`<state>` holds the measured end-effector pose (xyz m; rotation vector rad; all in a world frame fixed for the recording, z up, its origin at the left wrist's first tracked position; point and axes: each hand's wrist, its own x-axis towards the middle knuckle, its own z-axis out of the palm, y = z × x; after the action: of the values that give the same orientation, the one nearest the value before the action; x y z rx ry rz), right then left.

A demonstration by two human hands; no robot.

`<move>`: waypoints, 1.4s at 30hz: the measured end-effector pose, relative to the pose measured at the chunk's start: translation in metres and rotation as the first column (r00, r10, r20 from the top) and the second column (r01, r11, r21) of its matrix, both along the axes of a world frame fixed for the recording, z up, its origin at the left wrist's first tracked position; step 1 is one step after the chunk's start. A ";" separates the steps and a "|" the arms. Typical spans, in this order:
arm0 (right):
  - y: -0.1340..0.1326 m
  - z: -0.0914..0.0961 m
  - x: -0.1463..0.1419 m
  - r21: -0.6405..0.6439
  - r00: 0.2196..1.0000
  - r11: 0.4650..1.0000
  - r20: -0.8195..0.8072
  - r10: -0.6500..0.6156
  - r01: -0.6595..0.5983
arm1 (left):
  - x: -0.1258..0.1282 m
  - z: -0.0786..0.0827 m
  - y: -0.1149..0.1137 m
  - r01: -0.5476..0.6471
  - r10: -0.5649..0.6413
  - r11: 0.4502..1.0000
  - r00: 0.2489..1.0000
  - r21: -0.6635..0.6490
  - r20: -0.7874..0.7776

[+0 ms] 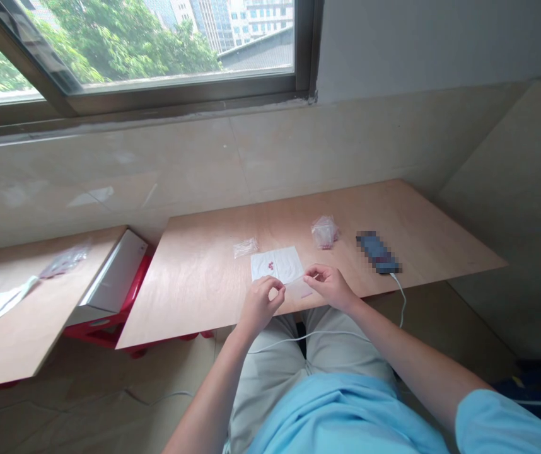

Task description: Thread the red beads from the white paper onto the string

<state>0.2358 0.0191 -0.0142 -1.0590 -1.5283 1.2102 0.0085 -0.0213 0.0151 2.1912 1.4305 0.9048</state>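
Between my two hands a small clear plastic bag (296, 288) is stretched out just above the table's near edge. My left hand (263, 304) pinches its left side with thumb and forefinger. At the other side, the fingertips of my right hand (330, 285) are closed on the bag's edge. Just beyond lies a white sheet (287, 263), paper or cloth, bearing a few tiny red pieces (271, 265) too small to name. Behind the sheet to the left are some flat clear bags (244, 248). A pile of filled-looking clear bags (325, 232) sits farther right.
On the right of the wooden tabletop (195, 271) lies a blurred phone-like device (378, 252) with a white cable (401, 299) hanging over the edge. A second board (38, 340) on the left carries plastic packets (65, 260) and white sheets. Wall and window stand behind.
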 end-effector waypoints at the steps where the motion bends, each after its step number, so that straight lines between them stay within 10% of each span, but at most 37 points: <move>1: 0.004 -0.002 0.004 -0.001 0.999 0.999 -0.010 -0.035 0.035 | -0.002 -0.001 0.000 -0.008 0.008 1.000 1.000 0.005 -0.023; 9: 0.077 -0.018 0.049 -0.044 0.930 0.935 -0.103 -0.354 0.351 | -0.014 -0.008 0.000 -0.079 0.076 0.994 0.996 -0.070 -0.057; 17: 0.157 -0.025 0.063 0.012 0.860 0.876 0.185 -0.475 0.481 | -0.019 -0.010 -0.003 -0.107 0.098 0.988 0.992 -0.114 -0.078; 23: 0.115 -0.020 0.065 0.296 0.842 0.880 0.293 -0.453 0.371 | -0.049 -0.022 0.032 -0.200 0.192 0.974 0.978 -0.108 -0.080; 32: 0.015 0.001 0.025 0.144 0.909 0.989 0.417 -0.025 -0.039 | -0.099 -0.035 0.162 -0.244 0.221 0.970 0.898 -0.012 -0.381; 42: 0.023 -0.019 0.016 0.134 0.872 0.989 0.490 -0.005 -0.069 | -0.105 -0.039 0.217 -0.217 0.093 0.946 0.891 -0.239 -0.444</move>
<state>0.2514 0.0420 -0.0328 -1.3100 -1.9956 0.8637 -0.0964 0.1952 -0.0234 2.1551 1.8291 0.2334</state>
